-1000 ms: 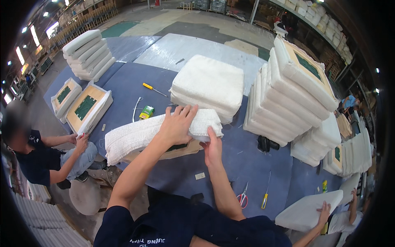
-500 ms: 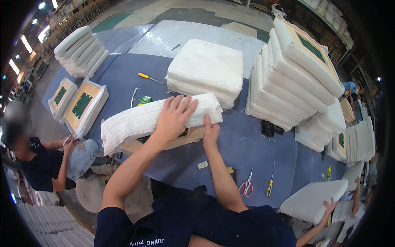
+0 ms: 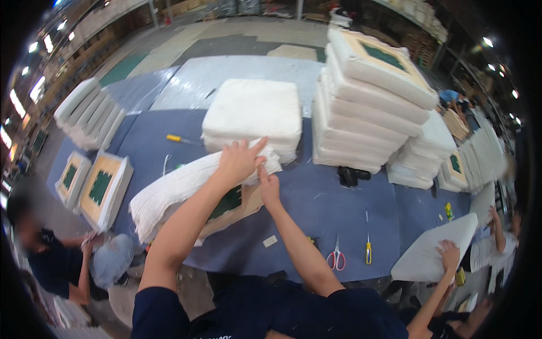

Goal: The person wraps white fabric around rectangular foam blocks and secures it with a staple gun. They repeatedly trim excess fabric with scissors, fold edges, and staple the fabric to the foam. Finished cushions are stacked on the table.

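A white fabric-covered seat cushion [image 3: 175,186] stands tilted on its edge in front of me, its wooden underside with dark green webbing partly showing toward me. My left hand [image 3: 240,161] lies over the upper side near the right corner, its fingers curled over the fabric with the index finger stretched out. At that corner my right hand [image 3: 270,186] is closed, with thumb and finger at the fabric's edge. My left forearm hides part of the frame. Scissors [image 3: 336,260] with red-and-white handles and a yellow-handled screwdriver [image 3: 368,251] lie right of my right forearm.
White cushions are stacked at the middle [image 3: 251,113], right [image 3: 367,113] and far left [image 3: 84,113]. Another yellow-handled screwdriver [image 3: 178,138] lies behind the work. A black object [image 3: 353,176] sits by the right stack. People work at left [image 3: 56,265] and right, one hand on a cushion [image 3: 432,248].
My view has shifted, so the table sits lower in it. My right hand has moved up beside my left at the corner. The cushion leans back, showing more of its underside.
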The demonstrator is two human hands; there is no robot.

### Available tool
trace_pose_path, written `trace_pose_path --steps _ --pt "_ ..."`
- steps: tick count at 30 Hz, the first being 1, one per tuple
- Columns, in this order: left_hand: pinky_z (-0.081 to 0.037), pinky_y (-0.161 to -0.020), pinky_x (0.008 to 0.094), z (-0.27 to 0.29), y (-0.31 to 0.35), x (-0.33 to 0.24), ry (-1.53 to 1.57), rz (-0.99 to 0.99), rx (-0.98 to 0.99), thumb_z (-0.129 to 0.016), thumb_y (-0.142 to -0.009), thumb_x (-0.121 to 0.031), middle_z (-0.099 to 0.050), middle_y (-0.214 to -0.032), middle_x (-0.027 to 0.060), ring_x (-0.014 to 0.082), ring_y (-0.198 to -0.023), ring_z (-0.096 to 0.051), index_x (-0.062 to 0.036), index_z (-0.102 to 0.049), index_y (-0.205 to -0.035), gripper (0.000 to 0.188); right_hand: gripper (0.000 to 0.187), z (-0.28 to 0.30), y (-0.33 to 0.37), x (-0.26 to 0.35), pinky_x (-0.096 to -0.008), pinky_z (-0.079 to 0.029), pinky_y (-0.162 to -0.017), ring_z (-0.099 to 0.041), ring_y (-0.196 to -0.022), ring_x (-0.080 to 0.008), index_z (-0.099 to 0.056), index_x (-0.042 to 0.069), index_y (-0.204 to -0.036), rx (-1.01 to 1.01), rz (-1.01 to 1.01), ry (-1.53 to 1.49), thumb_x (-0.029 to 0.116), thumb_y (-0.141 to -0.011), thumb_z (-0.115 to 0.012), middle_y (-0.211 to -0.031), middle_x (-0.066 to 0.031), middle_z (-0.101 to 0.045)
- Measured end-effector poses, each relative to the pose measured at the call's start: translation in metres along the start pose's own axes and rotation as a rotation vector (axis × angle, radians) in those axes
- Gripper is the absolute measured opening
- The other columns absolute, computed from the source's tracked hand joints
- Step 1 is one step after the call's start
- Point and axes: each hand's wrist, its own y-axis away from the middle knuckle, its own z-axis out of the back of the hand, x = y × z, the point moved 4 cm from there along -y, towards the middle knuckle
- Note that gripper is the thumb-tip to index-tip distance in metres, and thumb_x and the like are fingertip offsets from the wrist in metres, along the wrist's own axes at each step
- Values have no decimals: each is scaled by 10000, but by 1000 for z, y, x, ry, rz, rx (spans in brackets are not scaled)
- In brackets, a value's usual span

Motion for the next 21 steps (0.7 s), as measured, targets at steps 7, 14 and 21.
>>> trace_pose_path --steps 7,14,21 --pt "-546 -948 644 -4 -3 33 -50 136 23 -552 -1089 -588 -711 -1274 226 462 -1130 -723 -367 -367 -1722 695 361 94 93 -3 -470 -566 -951 -721 -1103 -408 -676 70 -1249 221 -51 806 339 -1013 -723 -1131 -155 -772" --pt "-517 -952 693 -6 -4 53 -19 102 57 -658 -1018 -631 -667 -1348 214 443 -1170 -698 -353 -287 -1754 870 1005 224 277 -94 -589 -515 -1071 -587 -1310 -446 -338 67 -1667 -5 -465 1315 325 -847 -859 -1375 -240 -608" --pt "-515 -935 726 -12 -13 33 -56 121 -14 -689 -997 -631 -679 -1328 217 449 -1172 -700 -318 -313 -1745 893 1183 228 247 -115 -565 -523 -1105 -612 -1321 -501 -106 6 -1725 85 -636 1254 289 -836 -835 -1402 -308 -616"
